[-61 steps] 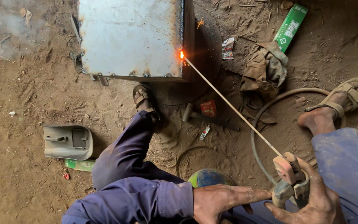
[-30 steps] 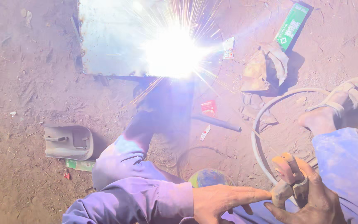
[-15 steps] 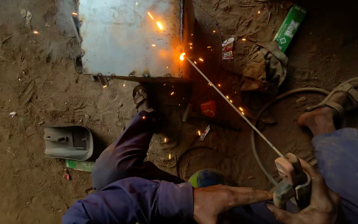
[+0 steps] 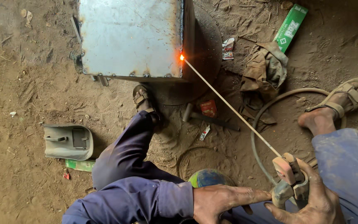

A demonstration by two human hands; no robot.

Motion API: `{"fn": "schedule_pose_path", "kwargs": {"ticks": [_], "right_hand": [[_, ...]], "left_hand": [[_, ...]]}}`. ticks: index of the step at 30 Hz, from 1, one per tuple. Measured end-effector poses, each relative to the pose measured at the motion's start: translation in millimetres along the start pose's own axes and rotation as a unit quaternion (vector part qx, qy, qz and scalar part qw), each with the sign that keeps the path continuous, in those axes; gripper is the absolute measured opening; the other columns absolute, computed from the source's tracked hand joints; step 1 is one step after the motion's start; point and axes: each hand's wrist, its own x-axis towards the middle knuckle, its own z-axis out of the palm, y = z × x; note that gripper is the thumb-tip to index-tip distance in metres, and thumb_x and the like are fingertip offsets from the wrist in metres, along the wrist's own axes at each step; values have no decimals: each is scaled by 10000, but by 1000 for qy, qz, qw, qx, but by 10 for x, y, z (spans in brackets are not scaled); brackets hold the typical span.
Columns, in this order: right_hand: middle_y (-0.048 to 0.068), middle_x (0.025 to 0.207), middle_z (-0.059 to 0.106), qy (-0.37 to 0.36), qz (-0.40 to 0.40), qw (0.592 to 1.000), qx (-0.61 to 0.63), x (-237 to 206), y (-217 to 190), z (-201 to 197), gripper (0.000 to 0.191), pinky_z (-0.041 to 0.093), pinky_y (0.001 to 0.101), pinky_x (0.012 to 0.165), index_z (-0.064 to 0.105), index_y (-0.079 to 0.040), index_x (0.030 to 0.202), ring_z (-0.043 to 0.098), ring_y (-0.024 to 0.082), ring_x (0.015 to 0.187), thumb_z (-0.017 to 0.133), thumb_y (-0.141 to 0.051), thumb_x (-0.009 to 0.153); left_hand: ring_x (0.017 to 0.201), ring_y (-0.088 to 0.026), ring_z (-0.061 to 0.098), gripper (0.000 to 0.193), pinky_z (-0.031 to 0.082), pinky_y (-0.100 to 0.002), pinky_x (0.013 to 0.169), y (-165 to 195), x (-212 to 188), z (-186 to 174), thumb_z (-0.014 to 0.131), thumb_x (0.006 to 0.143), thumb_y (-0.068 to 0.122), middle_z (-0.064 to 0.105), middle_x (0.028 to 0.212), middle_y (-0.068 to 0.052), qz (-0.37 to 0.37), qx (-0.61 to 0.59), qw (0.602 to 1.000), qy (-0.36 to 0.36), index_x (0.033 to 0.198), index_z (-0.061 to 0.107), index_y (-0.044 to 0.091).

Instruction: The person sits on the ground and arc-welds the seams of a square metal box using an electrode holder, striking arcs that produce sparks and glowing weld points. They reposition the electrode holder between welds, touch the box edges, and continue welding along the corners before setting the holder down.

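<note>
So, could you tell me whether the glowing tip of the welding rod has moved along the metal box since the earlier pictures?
No. The rod tip sits at the same spot on the right edge of the metal box, just above its lower corner, as before.

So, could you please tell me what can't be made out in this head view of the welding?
- Right hand: the bottom edge cuts off its heel and wrist.
- Electrode holder: its grip is hidden inside that hand.
- Left hand: the lower fingers run off the bottom edge.
- Metal box: the top edge cuts it off.
- Seam at the rod tip: lost in the glow.
- Cable: its ends pass from sight.
</note>
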Motion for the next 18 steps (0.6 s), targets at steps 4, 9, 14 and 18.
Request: {"fn": "schedule_pose_path", "kwargs": {"ticks": [4, 9, 14, 18], "right_hand": [[378, 1372, 566, 6, -22, 1000, 0, 6, 14, 13, 1130, 606, 441, 910, 334, 160, 1438, 652, 434, 1186, 860, -430, 630], [359, 1374, 580, 4, -12, 1000, 28, 20, -41, 7, 1098, 607, 435, 916, 332, 157, 1443, 661, 424, 1191, 859, -388, 648], [343, 1385, 581, 3, -12, 1000, 12, 52, -58, -10, 1137, 596, 436, 924, 341, 142, 1443, 653, 421, 1202, 878, -400, 601], [304, 1380, 609, -4, 1, 1000, 12, 56, -79, -26, 1147, 573, 429, 971, 364, 103, 1448, 670, 386, 1205, 903, -399, 569]], "left_hand": [[1542, -349, 340, 1072, 361, -423, 1308, -11, 4, 4, 659, 911, 533, 324, 1653, -216, 2, -3, 1000, -1, 1708, 167, 14], [1493, -336, 393, 1066, 456, -389, 1227, -17, 4, 9, 666, 900, 494, 327, 1644, -216, -4, -11, 1000, -3, 1706, 163, 10], [1498, -335, 392, 1058, 465, -385, 1218, 26, 19, -7, 673, 896, 466, 316, 1653, -220, -4, -8, 1000, 0, 1702, 167, 5], [1490, -333, 399, 1035, 478, -380, 1192, 83, 33, -34, 663, 901, 452, 308, 1666, -216, 1, -29, 1000, 2, 1698, 174, 10]]}}
